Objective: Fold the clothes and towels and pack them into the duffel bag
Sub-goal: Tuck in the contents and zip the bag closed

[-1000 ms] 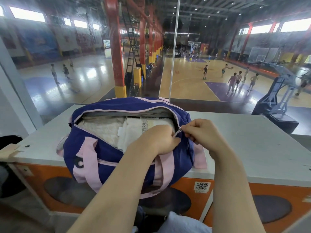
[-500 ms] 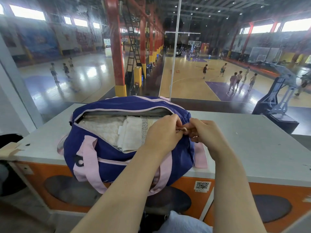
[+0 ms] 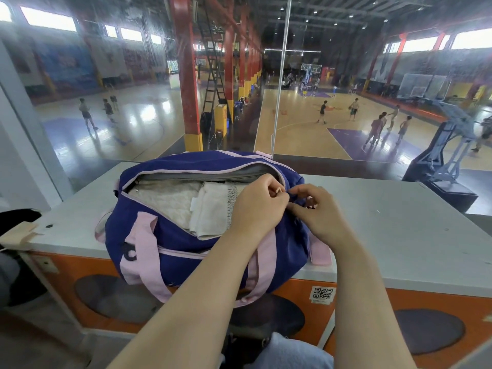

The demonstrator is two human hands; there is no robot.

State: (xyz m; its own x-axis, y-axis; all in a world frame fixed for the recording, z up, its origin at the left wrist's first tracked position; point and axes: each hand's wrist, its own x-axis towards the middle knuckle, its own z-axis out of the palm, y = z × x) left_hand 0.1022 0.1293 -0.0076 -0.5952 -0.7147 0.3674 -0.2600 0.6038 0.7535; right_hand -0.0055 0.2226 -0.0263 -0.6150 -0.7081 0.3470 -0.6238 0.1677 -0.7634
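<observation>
Left hand: the left hand [image 3: 257, 202] is being held curled at the right end of the bag opening, its fingertips pinching something small there, judged to be the zipper pull; the pull itself cannot be made out.
Right hand: the right hand [image 3: 314, 209] is being closed on the fabric at the end of the duffel bag [image 3: 165, 235], touching the left hand.
Step in hand: the zipper is judged to be being started, with packing all but done.
Technique: the end fabric is best being held taut while the pull is being drawn leftward along the track.
Hazard: the folded towels [image 3: 186, 206] are lying high in the opening and are at risk of being caught.
Location: the bag is resting on the tabletop [image 3: 399, 222], at its near edge.
</observation>
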